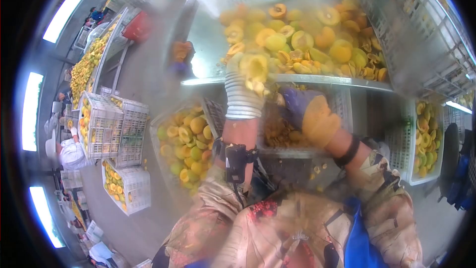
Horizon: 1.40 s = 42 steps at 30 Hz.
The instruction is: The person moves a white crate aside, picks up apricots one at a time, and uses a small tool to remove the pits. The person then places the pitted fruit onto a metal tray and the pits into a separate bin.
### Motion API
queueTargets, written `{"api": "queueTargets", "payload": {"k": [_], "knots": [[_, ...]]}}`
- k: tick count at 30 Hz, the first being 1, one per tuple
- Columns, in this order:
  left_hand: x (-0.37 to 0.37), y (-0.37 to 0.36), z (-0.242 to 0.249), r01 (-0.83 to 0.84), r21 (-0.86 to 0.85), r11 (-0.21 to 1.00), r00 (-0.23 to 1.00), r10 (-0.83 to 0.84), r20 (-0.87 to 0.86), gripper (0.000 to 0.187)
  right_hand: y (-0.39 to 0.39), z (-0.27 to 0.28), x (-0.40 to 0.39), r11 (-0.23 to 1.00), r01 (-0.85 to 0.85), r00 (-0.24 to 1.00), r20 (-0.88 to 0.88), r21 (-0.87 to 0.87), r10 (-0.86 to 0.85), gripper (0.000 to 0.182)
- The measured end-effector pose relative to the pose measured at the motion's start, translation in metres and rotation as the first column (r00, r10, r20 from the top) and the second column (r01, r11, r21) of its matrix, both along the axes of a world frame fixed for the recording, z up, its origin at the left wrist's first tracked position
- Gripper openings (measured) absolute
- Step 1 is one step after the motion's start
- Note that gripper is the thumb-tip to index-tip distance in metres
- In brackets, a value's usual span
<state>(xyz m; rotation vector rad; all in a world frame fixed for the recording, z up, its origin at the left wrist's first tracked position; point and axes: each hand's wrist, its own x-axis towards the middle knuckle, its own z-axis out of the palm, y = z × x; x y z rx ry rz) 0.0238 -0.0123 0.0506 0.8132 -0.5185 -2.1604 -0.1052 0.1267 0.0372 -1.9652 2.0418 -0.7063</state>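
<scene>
A heap of halved yellow peaches (307, 39) lies on a metal table (208, 44) in front of me. My left hand (243, 82), in a white knit glove, reaches over the table's edge and is shut on a peach half (254, 65). My right hand (307, 111), in a blue and yellow glove, hangs just below the table's edge, above a white crate (277, 134) with peach pieces; what it holds is too blurred to tell. A black device is strapped to my left wrist (237, 161).
White plastic crates of peaches stand to the left (186, 141) and right (426, 139) below the table. More stacked crates (111, 129) and a long peach-covered line (87, 67) run along the left. Other workers stand far left (69, 151). An upturned crate (421, 30) leans at upper right.
</scene>
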Motion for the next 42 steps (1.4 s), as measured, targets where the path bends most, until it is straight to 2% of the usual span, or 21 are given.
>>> {"api": "queueTargets", "payload": {"k": [2, 4, 5, 7, 11, 13, 15, 17, 19, 20, 22, 23, 26, 29, 32, 35, 36, 38, 39, 41, 42], "knots": [[0.008, 0.000, 0.007, -0.026, -0.029, 0.999, 0.996, 0.023, -0.091, 0.037, 0.000, 0.012, -0.011, 0.995, -0.098, 0.988, -0.123, 0.004, 0.098, 0.023], [0.016, 0.005, 0.014, -0.052, -0.036, 0.998, 0.984, 0.045, -0.173, 0.043, -0.006, 0.030, -0.021, 0.859, 0.049, 0.979, -0.196, 0.510, 0.060, 0.028], [0.017, 0.008, 0.014, -0.056, -0.038, 0.998, 0.984, 0.049, -0.174, 0.043, -0.001, 0.029, -0.021, 0.860, 0.046, 0.978, -0.196, 0.509, 0.063, 0.028], [0.013, 0.015, 0.013, -0.060, -0.089, 0.994, 0.989, 0.047, -0.143, 0.046, 0.015, 0.028, -0.021, 0.975, 0.157, 0.981, 0.142, -0.156, -0.135, 0.033], [0.022, 0.040, 0.029, 0.037, -0.067, 0.997, 0.975, -0.051, -0.216, 0.047, 0.021, 0.037, -0.026, 0.937, 0.018, 1.000, 0.004, -0.349, -0.018, 0.034], [0.056, 0.048, 0.031, 0.329, -0.822, 0.465, 0.845, 0.245, 0.476, 0.045, 0.018, 0.055, -0.033, 0.951, -0.015, 0.986, -0.154, 0.308, 0.066, 0.041], [0.122, 0.034, 0.033, 0.117, -0.485, 0.867, 0.964, 0.018, 0.265, 0.041, 0.026, 0.050, -0.040, 0.976, 0.095, 0.995, -0.027, 0.198, -0.091, 0.035], [0.183, 0.030, 0.028, 0.001, -0.555, 0.832, 0.758, 0.361, 0.543, 0.037, 0.030, 0.049, -0.053, 0.968, 0.226, 0.963, 0.122, 0.108, -0.239, 0.029], [0.212, 0.026, 0.039, 0.311, -0.516, 0.798, 0.401, 0.382, 0.832, 0.036, 0.029, 0.057, -0.066, 0.900, 0.385, 0.643, 0.640, 0.204, -0.420, 0.029], [0.206, 0.024, 0.039, 0.317, -0.513, 0.797, 0.409, 0.373, 0.833, 0.036, 0.030, 0.068, -0.065, 0.846, 0.480, 0.505, 0.715, 0.233, -0.484, 0.030], [0.179, 0.016, 0.052, 0.481, -0.592, 0.646, 0.233, 0.557, 0.797, 0.036, 0.026, 0.072, -0.070, 0.818, 0.540, 0.349, 0.831, 0.199, -0.433, 0.026], [0.151, 0.012, 0.062, 0.501, -0.588, 0.634, 0.328, 0.489, 0.808, 0.036, 0.025, 0.074, -0.072, 0.788, 0.591, 0.187, 0.921, 0.173, -0.342, 0.023], [0.038, -0.005, 0.063, 0.616, -0.673, 0.409, 0.457, 0.511, 0.728, 0.031, 0.019, 0.065, -0.080, 0.779, 0.612, 0.121, 0.958, 0.135, -0.261, 0.020], [-0.048, -0.052, 0.012, 0.843, -0.531, 0.087, 0.363, 0.638, 0.680, 0.041, 0.016, 0.062, -0.083, 0.808, 0.572, 0.134, 0.957, 0.137, -0.257, 0.022], [-0.084, -0.053, 0.024, 0.981, -0.176, 0.082, 0.089, 0.616, 0.782, 0.047, 0.012, 0.053, -0.088, 0.824, 0.553, 0.123, 0.965, 0.128, -0.232, 0.022], [-0.082, -0.065, 0.032, 0.992, -0.120, 0.024, 0.087, 0.551, 0.830, 0.045, 0.009, 0.047, -0.085, 0.830, 0.545, 0.097, 0.974, 0.122, -0.207, 0.023], [-0.073, -0.070, 0.024, 0.993, -0.115, 0.027, 0.081, 0.555, 0.828, 0.045, 0.011, 0.050, -0.083, 0.832, 0.541, 0.093, 0.975, 0.122, -0.203, 0.023], [-0.048, -0.082, 0.003, 0.594, -0.580, 0.557, 0.627, 0.131, 0.768, 0.039, 0.016, 0.062, -0.075, 0.878, 0.454, 0.201, 0.942, 0.154, -0.270, 0.025], [-0.035, -0.079, 0.008, 0.594, -0.580, 0.557, 0.623, 0.136, 0.770, 0.039, 0.017, 0.065, -0.071, 0.880, 0.450, 0.198, 0.944, 0.153, -0.265, 0.025], [-0.008, -0.057, 0.025, 0.286, -0.391, 0.875, 0.954, -0.300, 0.027, 0.035, 0.017, 0.067, -0.061, 0.884, 0.397, 0.210, 0.913, 0.248, -0.351, 0.026], [-0.002, -0.041, 0.028, 0.285, -0.387, 0.877, 0.954, -0.297, 0.031, 0.035, 0.017, 0.057, -0.058, 0.884, 0.393, 0.207, 0.913, 0.252, -0.353, 0.026]]}}
